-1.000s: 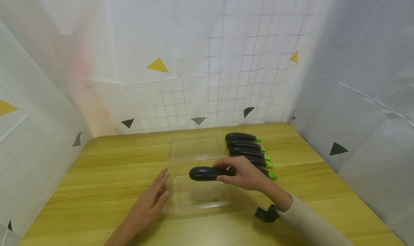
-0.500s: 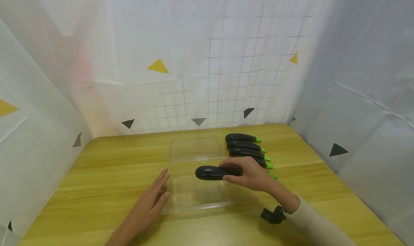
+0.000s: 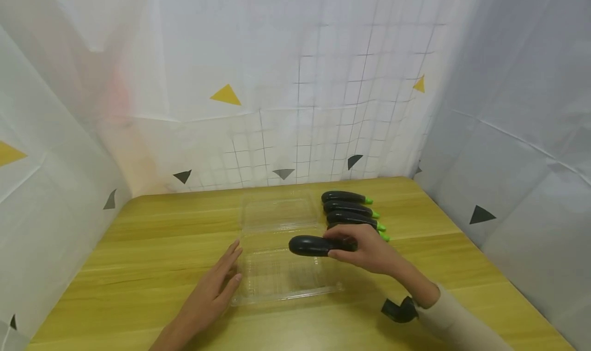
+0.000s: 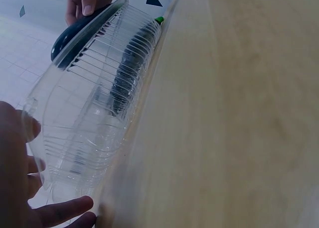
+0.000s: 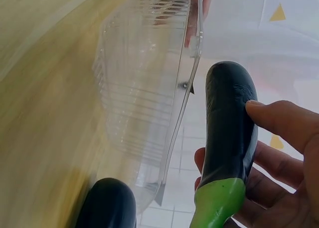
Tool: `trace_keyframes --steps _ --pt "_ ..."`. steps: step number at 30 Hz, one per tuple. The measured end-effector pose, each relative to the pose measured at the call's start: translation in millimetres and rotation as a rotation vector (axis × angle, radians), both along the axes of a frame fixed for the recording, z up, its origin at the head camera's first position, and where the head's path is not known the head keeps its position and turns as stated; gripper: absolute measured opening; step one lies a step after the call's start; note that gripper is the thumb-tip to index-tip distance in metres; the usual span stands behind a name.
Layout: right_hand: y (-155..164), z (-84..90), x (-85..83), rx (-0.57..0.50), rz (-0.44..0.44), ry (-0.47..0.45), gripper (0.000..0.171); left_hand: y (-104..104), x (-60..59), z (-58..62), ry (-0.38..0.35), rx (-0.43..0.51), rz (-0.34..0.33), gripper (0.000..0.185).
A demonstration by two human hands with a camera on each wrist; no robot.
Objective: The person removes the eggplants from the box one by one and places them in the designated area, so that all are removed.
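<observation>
My right hand holds a dark eggplant between thumb and fingers, above the right part of a clear plastic clamshell container. In the right wrist view the eggplant shows its green stem end low, with the thumb on its side. The container lies unfolded, its lid toward the back wall. At its left edge rests my left hand, fingers extended; the left wrist view has fingertips beside the clear wall. Several eggplants lie in a row to the right, partly hidden by my right hand.
The wooden table is enclosed by white sheeting at the back and both sides. A black bent piece shows by my right wrist. One table eggplant appears low in the right wrist view.
My right hand has drifted right with the eggplant, toward the row, covering more of its nearer eggplants. My left hand has stayed at the container's edge.
</observation>
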State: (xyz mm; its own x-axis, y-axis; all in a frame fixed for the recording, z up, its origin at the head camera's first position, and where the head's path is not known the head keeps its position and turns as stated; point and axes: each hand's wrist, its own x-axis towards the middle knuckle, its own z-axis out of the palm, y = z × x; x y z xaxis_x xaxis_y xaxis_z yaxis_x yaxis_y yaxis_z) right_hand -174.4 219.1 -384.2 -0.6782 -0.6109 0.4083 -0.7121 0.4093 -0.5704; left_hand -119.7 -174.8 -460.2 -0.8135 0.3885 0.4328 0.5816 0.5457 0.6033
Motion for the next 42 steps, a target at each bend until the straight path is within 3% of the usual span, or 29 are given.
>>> trace_keyframes --steps 15,42 --pt "17.4 -0.8 4.8 0.024 -0.051 -0.046 0.029 0.1 -0.1 -0.8 0.020 -0.006 0.000 0.055" --pt "46.4 -9.1 6.6 0.067 -0.136 -0.033 0.028 -0.6 -1.7 -1.2 0.012 0.005 -0.004 0.055"
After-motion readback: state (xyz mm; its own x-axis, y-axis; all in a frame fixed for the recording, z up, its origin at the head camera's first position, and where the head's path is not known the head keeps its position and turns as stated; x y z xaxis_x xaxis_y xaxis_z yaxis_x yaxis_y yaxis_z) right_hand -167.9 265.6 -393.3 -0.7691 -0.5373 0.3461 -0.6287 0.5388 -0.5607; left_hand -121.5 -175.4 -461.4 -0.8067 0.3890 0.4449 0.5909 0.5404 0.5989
